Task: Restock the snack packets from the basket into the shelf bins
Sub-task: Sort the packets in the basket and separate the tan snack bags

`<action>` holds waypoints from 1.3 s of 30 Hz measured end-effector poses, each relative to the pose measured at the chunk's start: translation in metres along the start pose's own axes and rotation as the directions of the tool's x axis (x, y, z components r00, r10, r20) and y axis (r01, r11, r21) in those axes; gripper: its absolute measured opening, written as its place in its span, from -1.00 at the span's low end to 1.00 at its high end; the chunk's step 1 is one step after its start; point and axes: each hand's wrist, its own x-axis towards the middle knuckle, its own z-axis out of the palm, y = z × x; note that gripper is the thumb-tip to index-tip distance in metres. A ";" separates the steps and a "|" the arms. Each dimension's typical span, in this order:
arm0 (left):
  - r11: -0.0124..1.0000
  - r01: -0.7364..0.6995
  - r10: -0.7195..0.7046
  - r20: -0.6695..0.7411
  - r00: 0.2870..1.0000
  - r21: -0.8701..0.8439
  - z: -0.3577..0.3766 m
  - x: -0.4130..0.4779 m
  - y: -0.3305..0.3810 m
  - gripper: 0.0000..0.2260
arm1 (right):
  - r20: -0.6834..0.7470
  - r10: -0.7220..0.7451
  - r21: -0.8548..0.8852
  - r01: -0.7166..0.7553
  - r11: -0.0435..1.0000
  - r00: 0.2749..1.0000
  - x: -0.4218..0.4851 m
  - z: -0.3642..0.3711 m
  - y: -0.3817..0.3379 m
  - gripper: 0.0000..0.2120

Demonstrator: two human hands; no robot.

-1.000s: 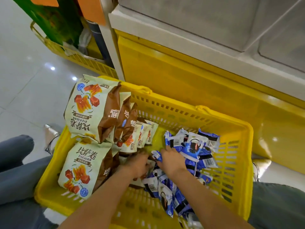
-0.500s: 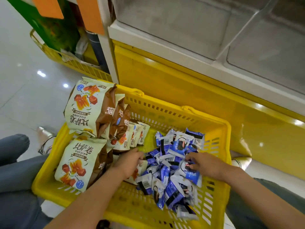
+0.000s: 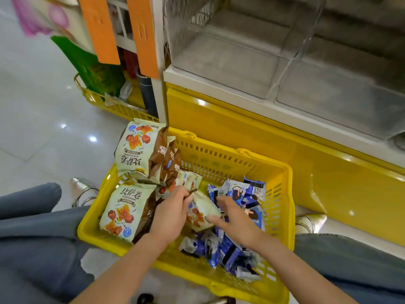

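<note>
A yellow plastic basket (image 3: 282, 194) sits on the floor between my knees. Large cream-and-brown snack bags (image 3: 140, 148) stand along its left side, with smaller cream packets behind them. A heap of small blue-and-white packets (image 3: 238, 194) fills its right half. My left hand (image 3: 173, 213) grips the top edge of a small cream packet (image 3: 202, 208) lifted over the middle of the basket. My right hand (image 3: 234, 220) touches that packet's right side with spread fingers. Clear shelf bins (image 3: 230, 53) stand above the basket.
A yellow base panel (image 3: 241, 128) runs under the white shelf ledge. A second yellow basket (image 3: 114, 106) with green packaging sits at the back left beside orange tags (image 3: 98, 29). My knees flank the basket; shiny tile floor lies to the left.
My left hand has taken hold of a small cream packet and raised it. My right hand moved left from the blue packets to the cream packet. The camera tilted up toward the bins.
</note>
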 end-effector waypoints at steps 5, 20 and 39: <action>0.988 -0.015 -0.019 -0.221 0.975 -0.155 -0.022 -0.013 0.022 -0.80 | -0.022 0.082 0.419 -0.066 0.906 0.996 -0.008 0.005 -0.025 -0.31; 0.876 0.438 -0.479 -0.264 0.837 -0.201 -0.097 -0.040 -0.094 -0.76 | 0.011 0.077 0.489 -0.072 0.869 0.997 0.007 0.039 -0.126 -0.63; 0.498 0.446 -0.698 -0.039 0.715 -0.744 -0.101 -0.049 -0.106 -0.60 | -0.158 0.155 0.312 -0.100 0.945 0.975 0.053 0.096 -0.153 -0.50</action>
